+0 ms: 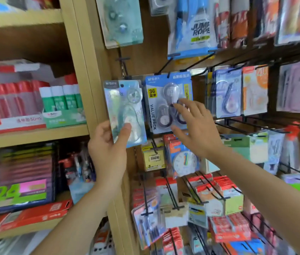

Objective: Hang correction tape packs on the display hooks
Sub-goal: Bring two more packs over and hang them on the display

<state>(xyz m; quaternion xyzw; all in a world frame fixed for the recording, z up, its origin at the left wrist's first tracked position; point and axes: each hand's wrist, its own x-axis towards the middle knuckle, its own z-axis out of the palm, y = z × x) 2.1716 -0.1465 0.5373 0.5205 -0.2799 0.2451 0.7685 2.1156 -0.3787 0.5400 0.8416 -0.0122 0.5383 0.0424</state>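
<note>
Wooden shop fittings fill the view: open shelves (35, 134) on the left carry green-capped glue bottles (60, 97) and red glue bottles (7, 100), and a pegboard panel (132, 57) on the right bristles with black wire hooks and hanging stationery.

At the panel's left edge, the left grip (108, 153) holds a pale blue correction tape pack (124, 111) upright by its lower part. The thumb (125, 131) lies across the clear blister on the front and the fingers are curled behind the card, so the pack is pinched between them. The pack rises above the grip, with its top edge just under a short black hook (124, 64). I cannot tell whether its hanging hole is on a hook. The left forearm rises from the bottom of the view, wrist straight.

Just beside it on the right, a blue value pack (164, 100) marked "36" hangs from its own hook (164, 66). The right grip (195, 126) is spread wide in front of it, fingers straight and apart, palm facing the panel, fingertips over the blisters of the pack; actual contact is blurred. It pinches nothing. The right forearm comes in from the lower right, angled up and leftwards.

Above hangs a jump rope pack (195, 28), and below the right grip hangs a clock toy pack (184, 161).
</note>
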